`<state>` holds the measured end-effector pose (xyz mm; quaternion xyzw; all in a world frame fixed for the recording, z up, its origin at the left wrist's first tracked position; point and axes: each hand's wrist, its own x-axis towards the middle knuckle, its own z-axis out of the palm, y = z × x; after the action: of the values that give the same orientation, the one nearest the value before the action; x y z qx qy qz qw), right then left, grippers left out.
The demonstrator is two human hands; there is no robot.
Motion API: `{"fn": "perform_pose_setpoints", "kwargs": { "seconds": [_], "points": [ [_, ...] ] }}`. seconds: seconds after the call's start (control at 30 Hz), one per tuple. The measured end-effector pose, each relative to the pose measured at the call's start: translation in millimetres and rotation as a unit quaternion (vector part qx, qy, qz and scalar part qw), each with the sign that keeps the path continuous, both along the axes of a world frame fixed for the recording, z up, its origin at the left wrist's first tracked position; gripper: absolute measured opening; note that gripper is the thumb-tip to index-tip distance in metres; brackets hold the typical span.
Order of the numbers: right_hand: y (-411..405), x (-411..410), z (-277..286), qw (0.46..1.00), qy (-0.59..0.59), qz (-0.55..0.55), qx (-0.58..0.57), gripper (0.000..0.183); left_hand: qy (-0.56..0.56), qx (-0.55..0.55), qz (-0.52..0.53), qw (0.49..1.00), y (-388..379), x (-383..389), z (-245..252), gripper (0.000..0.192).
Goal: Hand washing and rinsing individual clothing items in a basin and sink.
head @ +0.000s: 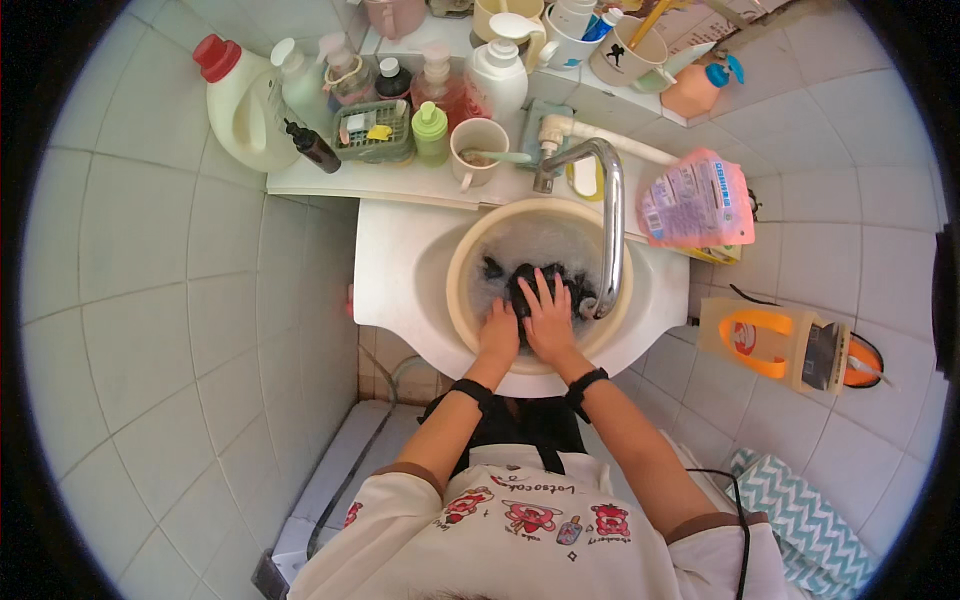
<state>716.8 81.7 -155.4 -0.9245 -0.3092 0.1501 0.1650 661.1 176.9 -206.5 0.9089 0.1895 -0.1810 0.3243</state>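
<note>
A cream plastic basin [455,300] sits in the white washbasin [394,259], holding cloudy, sudsy water [529,236]. Black wet cloth [579,286] lies bunched in the water, with a small dark piece showing at the left. My right hand [551,319] rests palm down on the cloth, fingers spread. Beside it, my left hand [499,330] touches the cloth's left edge; its fingertips are partly hidden, so its grip is unclear. The curved chrome faucet [615,217] reaches over the basin's right side. Black bands circle both wrists.
A ledge [375,182] behind carries a detergent jug [240,112], pump bottles, a green basket [371,135] and a mug [480,146] with a toothbrush. A pink refill pouch [697,199] stands right of the faucet. An orange-handled bag [772,345] hangs on the right wall.
</note>
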Motion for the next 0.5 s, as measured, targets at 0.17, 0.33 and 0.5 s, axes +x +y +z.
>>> {"fn": "perform_pose_setpoints", "kwargs": {
  "seconds": [0.17, 0.33, 0.5],
  "points": [
    [4, 15, -53, 0.996, -0.058, -0.005, -0.075, 0.062, 0.028, -0.047, -0.017, 0.998, 10, -1, -8, 0.046],
    [17, 44, -86, 0.971, -0.061, 0.023, -0.23, 0.034, 0.082, -0.107, -0.03, 0.99, 14, 3, 3, 0.049],
    [44, 86, -65, 0.977, -0.007, -0.035, -0.211, 0.019, -0.056, -0.108, 0.031, 0.992, 6, -2, 6, 0.082]
  ]
}}
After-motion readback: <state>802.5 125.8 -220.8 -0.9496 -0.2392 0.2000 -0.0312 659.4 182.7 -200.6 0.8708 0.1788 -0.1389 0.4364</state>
